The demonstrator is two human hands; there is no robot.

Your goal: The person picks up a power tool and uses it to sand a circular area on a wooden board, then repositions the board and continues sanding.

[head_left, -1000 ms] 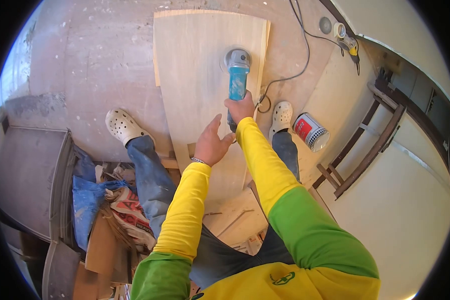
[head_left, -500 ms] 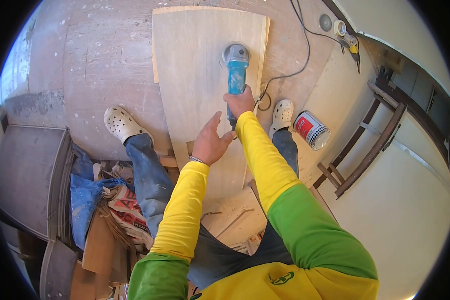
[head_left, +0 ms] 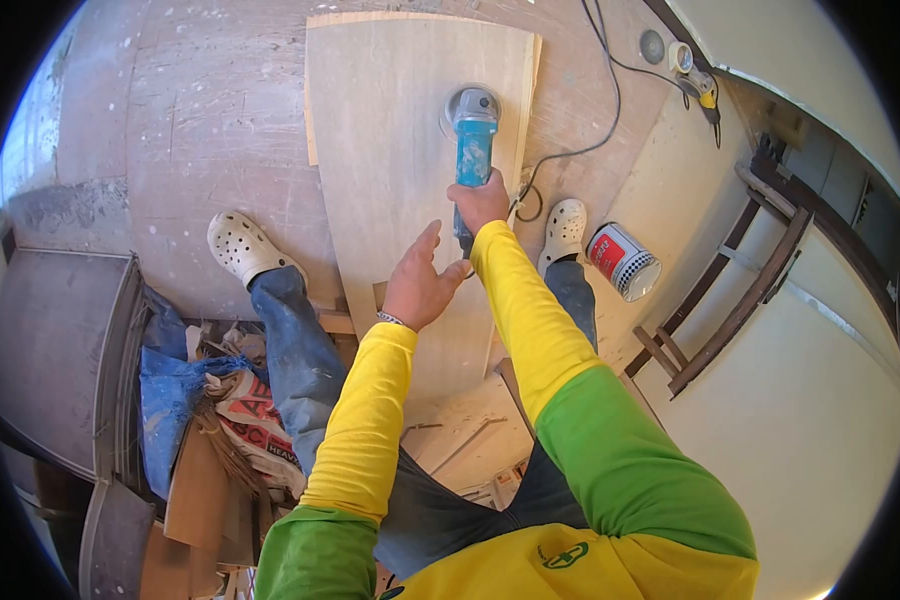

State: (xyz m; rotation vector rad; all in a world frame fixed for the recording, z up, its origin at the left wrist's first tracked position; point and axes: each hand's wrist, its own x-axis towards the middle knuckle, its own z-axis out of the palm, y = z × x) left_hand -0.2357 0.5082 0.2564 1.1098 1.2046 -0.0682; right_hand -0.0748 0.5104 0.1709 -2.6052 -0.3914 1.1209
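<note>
A teal angle grinder lies along the plywood sheet, its round disc against the pale wood near the right side. Wrapped round the grinder's dark rear body is my right hand. My left hand hovers just left of the tool's back end, fingers spread and thumb pointing toward it, holding nothing. A bracelet circles my left wrist. The grinder's power cord runs off to the upper right.
A paint can stands right of my right clog. A loose disc, a tape roll and a yellow-black tool lie at upper right. Scrap wood and a blue sack crowd the left. A wooden frame leans at right.
</note>
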